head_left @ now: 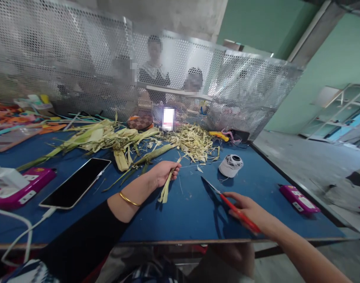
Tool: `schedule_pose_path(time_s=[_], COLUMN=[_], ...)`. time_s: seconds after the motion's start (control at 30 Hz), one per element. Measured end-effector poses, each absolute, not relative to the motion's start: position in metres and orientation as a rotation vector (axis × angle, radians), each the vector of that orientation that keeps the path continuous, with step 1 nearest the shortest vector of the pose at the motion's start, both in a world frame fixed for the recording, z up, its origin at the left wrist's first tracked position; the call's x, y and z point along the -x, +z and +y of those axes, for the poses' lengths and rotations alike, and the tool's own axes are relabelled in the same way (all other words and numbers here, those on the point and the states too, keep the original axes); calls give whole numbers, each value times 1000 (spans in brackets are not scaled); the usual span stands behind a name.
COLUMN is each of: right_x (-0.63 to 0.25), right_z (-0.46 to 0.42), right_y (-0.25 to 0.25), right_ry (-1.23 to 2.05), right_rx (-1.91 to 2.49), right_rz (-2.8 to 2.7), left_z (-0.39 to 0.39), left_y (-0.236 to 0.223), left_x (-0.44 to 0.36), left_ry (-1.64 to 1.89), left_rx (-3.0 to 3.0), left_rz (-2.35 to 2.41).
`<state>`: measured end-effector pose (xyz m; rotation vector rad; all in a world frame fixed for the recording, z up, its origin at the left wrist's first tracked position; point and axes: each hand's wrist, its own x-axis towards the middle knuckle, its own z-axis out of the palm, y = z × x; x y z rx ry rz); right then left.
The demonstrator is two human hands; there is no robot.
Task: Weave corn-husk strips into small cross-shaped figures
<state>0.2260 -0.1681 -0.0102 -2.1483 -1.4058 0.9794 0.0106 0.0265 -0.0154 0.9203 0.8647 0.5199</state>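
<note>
My left hand (167,173) is closed round a bundle of pale dried husk strips (166,189), its loose ends hanging down toward me. A thin white thread (189,166) runs from near that hand toward a white thread spool (231,166) standing on the blue table. In my right hand (247,210) is a pair of red-handled scissors (224,198), the blades pointing up and left over the table. Past my left hand lies a heap of cut husk pieces (194,141). Long whole husks (100,137) spread out to its left.
A phone (76,184) on a white cable and a purple power strip (23,188) lie at left. Another purple power strip (298,199) sits near the right edge. A perforated metal screen (180,67) stands behind the table, with people beyond it. A checked pouch (140,122) rests at the back.
</note>
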Motion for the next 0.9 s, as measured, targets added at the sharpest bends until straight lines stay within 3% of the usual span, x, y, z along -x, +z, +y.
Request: schedule_pose_path(time_s=[0.07, 0.33, 0.9], right_x=[-227, -220, -208], right_z=[-176, -177, -123], right_y=[-3, 6, -7], right_ry=[1241, 1489, 1123], right_rx=[1953, 1451, 1708], right_rz=[-1109, -730, -990], left_z=[26, 23, 20], left_y=[-15, -13, -8], left_x=[-11, -12, -11], left_ry=[523, 522, 541], left_rx=[-916, -933, -960], left_rz=[863, 873, 856])
